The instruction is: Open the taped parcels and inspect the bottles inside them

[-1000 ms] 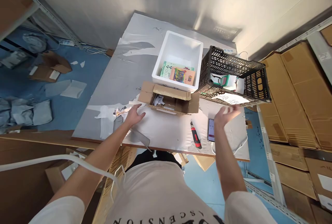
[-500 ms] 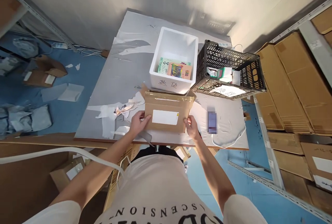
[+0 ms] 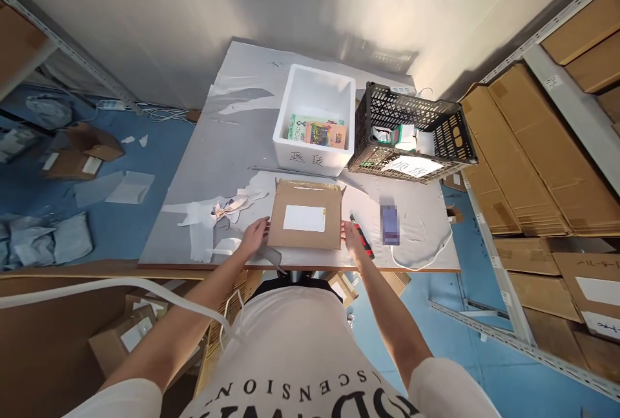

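Note:
A brown cardboard box with a white label lies on the table in front of me, its tape-edged far end towards the white bin. My left hand is at its left side, fingers against the cardboard. At the right side my right hand touches the box in the same way. Both hands hold it between them; the fingertips are partly hidden by its edges. Just right of my right hand lies a red and black utility knife.
Behind the box stands a white foam bin holding printed packets. A black plastic crate with small boxes is beside it. A phone on a white cable lies at right, torn paper at left. Shelving with cartons borders the right.
The box has been lowered flat, its far edge moving away from the bin. My thumbs have come off its top face to its sides. The utility knife now shows more fully.

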Demonstrator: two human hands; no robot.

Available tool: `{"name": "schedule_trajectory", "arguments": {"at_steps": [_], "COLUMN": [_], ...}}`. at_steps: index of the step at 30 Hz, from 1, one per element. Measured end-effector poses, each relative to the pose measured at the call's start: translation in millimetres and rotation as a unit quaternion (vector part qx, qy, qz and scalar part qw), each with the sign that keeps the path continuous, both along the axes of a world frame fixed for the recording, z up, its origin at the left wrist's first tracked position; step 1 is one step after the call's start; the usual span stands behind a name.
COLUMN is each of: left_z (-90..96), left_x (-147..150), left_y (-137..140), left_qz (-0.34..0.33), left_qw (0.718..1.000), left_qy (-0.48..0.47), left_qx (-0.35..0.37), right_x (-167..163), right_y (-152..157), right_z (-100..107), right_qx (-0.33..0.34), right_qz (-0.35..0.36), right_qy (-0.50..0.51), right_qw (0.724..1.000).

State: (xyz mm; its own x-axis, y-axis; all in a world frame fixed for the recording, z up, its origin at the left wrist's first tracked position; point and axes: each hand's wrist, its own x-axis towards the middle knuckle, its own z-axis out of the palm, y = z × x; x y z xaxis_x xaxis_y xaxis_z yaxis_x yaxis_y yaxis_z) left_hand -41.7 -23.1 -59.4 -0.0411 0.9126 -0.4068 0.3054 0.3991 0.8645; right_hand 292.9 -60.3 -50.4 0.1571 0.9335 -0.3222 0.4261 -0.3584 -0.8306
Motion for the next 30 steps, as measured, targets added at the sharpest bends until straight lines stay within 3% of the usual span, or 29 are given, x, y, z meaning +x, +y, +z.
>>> {"name": "schedule_trajectory", "arguments": {"at_steps": [3, 6, 9, 12, 15, 18, 21, 24, 30], "left_z": [-13.8, -16.1, -1.1, 27.3, 56.4, 73.7, 76.9, 70.7, 59.8], "left_x": [-15.7, -15.4, -2.5, 10.3, 19.2, 25.6, 28.6, 30.3, 38.0], "left_y": [-24.8, -44.3, -49.7, -43.4, -30.4, -17.3, -11.7, -13.8, 1.7], "left_qz": [-0.073, -0.159, -0.121, -0.054, -0.013, 0.001, 0.01, -0.003, -0.021], "left_qw": [0.997, 0.986, 0.991, 0.995, 0.992, 0.985, 0.978, 0.975, 0.973], "left_qy": [-0.017, -0.006, 0.004, 0.015, 0.067, 0.138, 0.189, 0.209, 0.225], "left_qx": [0.023, 0.054, 0.063, 0.085, 0.11, 0.101, 0.084, 0.08, 0.043], "right_x": [7.3, 0.2, -12.5, -17.2, -15.0, -15.1, -19.5, -23.7, -20.3], "right_y": [-33.6, -56.5, -56.6, -41.9, -23.2, -8.4, -4.0, -5.4, 22.5], "right_z": [-10.6, -16.6, -8.7, 17.8, 52.4, 77.1, 83.2, 76.3, 65.6], "right_qx": [-0.007, -0.007, 0.014, 0.056, 0.066, 0.042, -0.015, -0.062, -0.061], "right_qz": [0.005, 0.041, 0.025, 0.007, -0.002, -0.017, 0.006, 0.026, 0.028], "right_qy": [0.008, 0.028, 0.08, 0.117, 0.059, -0.034, -0.09, -0.111, -0.163], "right_qw": [1.0, 0.999, 0.996, 0.991, 0.996, 0.998, 0.996, 0.991, 0.984]}}
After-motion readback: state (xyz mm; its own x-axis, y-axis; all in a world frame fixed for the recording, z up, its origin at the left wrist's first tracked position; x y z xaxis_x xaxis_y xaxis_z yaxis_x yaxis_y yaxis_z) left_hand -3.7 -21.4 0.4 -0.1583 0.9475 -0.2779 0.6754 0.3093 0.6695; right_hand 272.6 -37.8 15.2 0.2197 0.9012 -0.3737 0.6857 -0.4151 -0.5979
